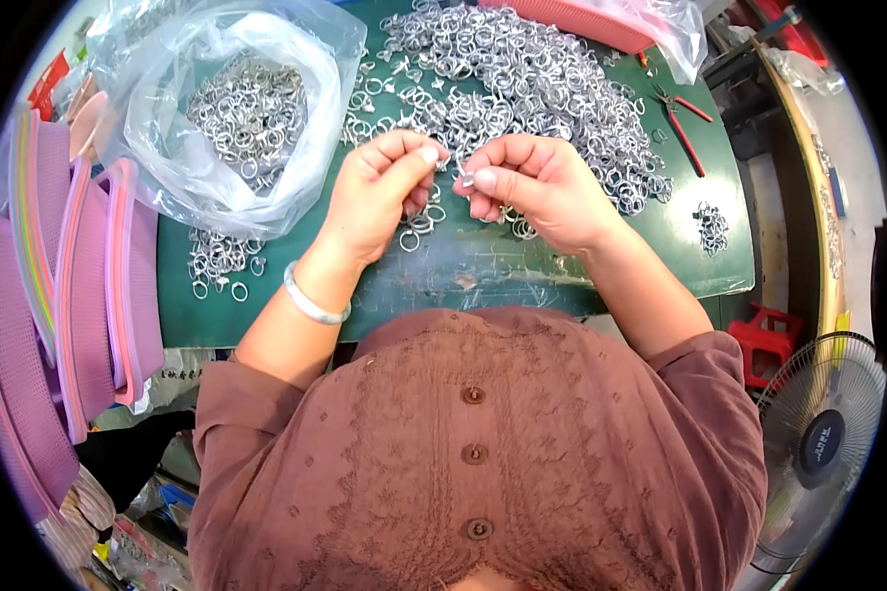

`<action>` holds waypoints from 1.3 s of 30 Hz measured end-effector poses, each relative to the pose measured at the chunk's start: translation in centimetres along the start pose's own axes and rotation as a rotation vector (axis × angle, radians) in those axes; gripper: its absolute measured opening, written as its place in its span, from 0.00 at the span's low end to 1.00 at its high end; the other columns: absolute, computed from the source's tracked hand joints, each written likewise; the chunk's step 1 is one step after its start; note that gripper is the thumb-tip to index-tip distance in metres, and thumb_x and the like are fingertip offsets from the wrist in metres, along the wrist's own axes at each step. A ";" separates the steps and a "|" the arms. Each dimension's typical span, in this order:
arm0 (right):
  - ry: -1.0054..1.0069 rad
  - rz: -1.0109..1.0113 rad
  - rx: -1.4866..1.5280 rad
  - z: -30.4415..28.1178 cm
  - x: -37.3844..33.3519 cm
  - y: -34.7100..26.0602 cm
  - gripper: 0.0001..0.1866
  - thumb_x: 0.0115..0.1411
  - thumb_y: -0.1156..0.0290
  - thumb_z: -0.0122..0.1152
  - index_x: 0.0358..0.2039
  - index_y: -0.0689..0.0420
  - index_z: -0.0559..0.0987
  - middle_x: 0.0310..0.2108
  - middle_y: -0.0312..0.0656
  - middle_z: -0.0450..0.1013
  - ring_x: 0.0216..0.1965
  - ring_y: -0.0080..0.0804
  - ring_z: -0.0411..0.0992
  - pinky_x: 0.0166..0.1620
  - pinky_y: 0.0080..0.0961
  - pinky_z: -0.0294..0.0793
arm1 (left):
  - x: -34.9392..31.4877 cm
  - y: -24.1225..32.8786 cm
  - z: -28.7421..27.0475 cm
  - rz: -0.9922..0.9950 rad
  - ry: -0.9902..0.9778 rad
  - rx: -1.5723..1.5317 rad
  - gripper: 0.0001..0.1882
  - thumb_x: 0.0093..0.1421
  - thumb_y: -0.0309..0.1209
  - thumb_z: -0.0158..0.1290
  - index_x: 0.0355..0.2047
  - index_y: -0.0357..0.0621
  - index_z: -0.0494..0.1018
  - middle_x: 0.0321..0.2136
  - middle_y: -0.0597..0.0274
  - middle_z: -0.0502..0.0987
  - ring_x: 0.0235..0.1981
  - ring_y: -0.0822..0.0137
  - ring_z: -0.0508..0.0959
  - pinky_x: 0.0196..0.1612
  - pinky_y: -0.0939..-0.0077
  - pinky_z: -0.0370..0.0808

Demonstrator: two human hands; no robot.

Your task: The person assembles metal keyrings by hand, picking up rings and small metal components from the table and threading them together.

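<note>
My left hand [382,185] is closed in a pinch, thumb against forefinger, with a bit of silvery metal at the tips, likely part of a ring. Facing it, a short gap away, my right hand [540,189] pinches a small silver ring [468,179], mostly covered by the fingers. Both are raised just above the near edge of a large heap of silver metal rings [522,74] on the green table [404,300]. A few loose rings [411,239] lie under my left hand. The rings' exact shape is too small to make out.
A clear plastic bag [153,128] of rings stands at the left, with a small ring pile [222,258] before it. Right are red-handled pliers [685,138] and a little dark pile [712,229]. Purple baskets [89,286], a pink basket [581,22] and a fan [823,448] surround the table.
</note>
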State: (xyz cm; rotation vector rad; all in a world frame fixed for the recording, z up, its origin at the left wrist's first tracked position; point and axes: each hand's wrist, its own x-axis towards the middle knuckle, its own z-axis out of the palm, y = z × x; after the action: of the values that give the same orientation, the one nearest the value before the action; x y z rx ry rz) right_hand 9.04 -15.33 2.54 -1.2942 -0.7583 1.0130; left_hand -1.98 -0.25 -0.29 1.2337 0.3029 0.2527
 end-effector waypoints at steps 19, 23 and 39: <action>0.045 -0.034 0.263 0.6 1.4 1.5 0.10 0.59 0.72 0.49 0.34 0.67 0.73 0.28 0.43 0.73 0.26 0.27 0.73 0.29 0.20 0.73 | -0.1 0.2 1.0 0.253 0.041 0.098 0.03 0.55 0.22 0.49 0.30 0.36 0.71 0.25 0.65 0.74 0.26 0.79 0.72 0.31 0.87 0.69; 0.031 -0.041 0.319 0.5 1.3 1.7 0.10 0.58 0.73 0.49 0.35 0.67 0.72 0.28 0.43 0.73 0.26 0.27 0.73 0.29 0.21 0.73 | 0.0 -0.1 1.1 0.294 0.060 0.138 0.04 0.55 0.23 0.49 0.30 0.36 0.71 0.24 0.66 0.74 0.26 0.80 0.71 0.30 0.87 0.68; 0.237 -0.440 -0.194 0.4 0.8 2.0 0.11 0.55 0.79 0.51 0.40 0.62 0.72 0.30 0.39 0.72 0.29 0.20 0.71 0.32 0.16 0.72 | 0.9 -0.7 0.0 -0.005 -0.046 -0.232 0.10 0.59 0.31 0.46 0.36 0.38 0.71 0.20 0.71 0.67 0.20 0.80 0.63 0.22 0.89 0.61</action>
State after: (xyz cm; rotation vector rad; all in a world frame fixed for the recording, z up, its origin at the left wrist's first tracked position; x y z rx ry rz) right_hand 8.72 -14.45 0.59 -1.3071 -0.9215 0.4337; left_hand -1.11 -0.17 -1.05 1.0082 0.2298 0.2471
